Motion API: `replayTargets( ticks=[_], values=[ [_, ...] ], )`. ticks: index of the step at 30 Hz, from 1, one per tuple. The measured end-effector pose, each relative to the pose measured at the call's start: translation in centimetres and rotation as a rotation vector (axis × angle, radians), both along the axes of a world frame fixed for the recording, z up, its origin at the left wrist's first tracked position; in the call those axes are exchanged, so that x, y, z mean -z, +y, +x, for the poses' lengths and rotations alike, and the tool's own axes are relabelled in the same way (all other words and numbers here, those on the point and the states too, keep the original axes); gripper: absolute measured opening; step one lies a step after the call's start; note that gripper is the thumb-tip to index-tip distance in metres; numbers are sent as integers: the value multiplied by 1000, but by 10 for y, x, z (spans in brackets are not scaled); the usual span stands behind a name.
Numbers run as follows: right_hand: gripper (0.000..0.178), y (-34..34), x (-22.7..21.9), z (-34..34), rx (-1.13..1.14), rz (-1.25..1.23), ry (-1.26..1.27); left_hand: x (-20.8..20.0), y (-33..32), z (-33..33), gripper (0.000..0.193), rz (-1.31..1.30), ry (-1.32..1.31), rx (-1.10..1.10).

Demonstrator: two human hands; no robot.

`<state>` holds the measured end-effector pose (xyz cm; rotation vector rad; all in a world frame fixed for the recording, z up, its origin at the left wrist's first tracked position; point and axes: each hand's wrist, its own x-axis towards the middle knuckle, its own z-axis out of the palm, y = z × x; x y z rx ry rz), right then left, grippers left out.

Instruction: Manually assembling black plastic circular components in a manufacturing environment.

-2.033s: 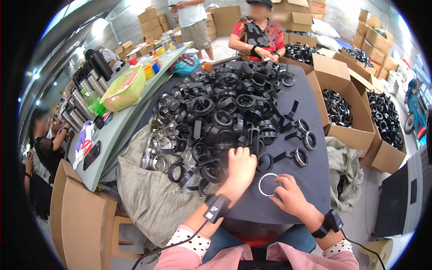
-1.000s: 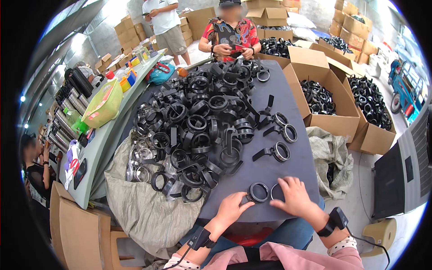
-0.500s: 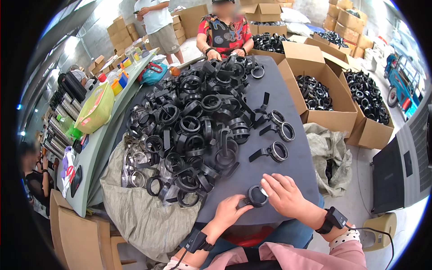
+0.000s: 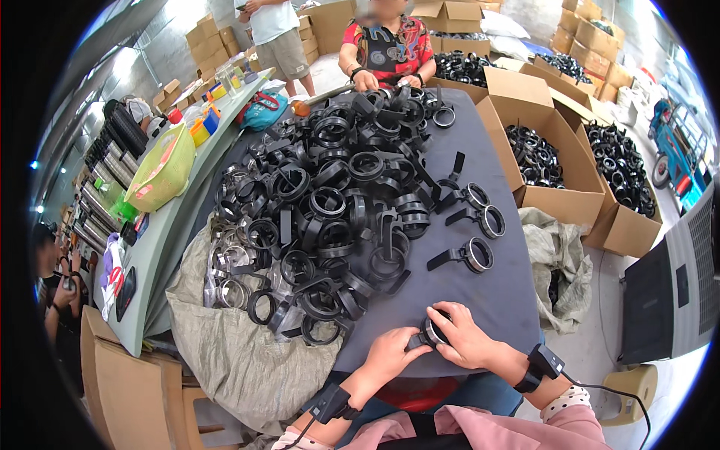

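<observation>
Near the front edge of the grey table, a black ring with a flat tab handle (image 4: 433,331) is between my two hands. My left hand (image 4: 392,353) pinches it on the tab side. Curled over the ring's right side, my right hand (image 4: 463,339) grips the rim and hides part of it. Farther up the table lie similar tabbed rings with silvery rims, one of them alone (image 4: 478,255) and others grouped behind it (image 4: 491,222). To the left spreads a big tangled heap of black rings (image 4: 328,201).
A woven sack (image 4: 217,352) lies under the heap's near left side. Open cartons of rings (image 4: 570,196) stand to the right, beside another sack (image 4: 551,289). Across the table, a person in a red patterned top (image 4: 390,45) handles rings. A side table (image 4: 161,277) runs along the left.
My right hand has come down from above the ring, its fingers curling from outstretched to a grip on the rim. My left hand keeps its hold. The whole view has shifted slightly.
</observation>
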<state>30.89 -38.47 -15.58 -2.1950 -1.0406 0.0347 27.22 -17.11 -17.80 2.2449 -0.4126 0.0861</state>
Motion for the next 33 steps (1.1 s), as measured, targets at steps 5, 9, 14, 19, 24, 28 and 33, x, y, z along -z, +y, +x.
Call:
replayTargets(
  ticks=[5,9,14,19,24,28,33],
  values=[
    [69,2,3,-1,13,-18,-26,6,1,1,40,-8,-24,20],
    [67,3,3,-4,22,-27,-50,2,3,0,40,19,20,41],
    [67,-2,6,0,18,16,20,3,3,3,41,0,8,55],
    [70,3,3,-2,16,-30,-34,6,4,3,41,-7,-36,67],
    [72,7,6,-7,40,-55,-70,-2,5,4,39,22,38,94],
    [73,14,8,-10,73,-96,-118,3,5,4,39,17,5,88],
    [73,14,5,-6,77,-41,-62,3,5,6,38,10,-1,97]
  ],
)
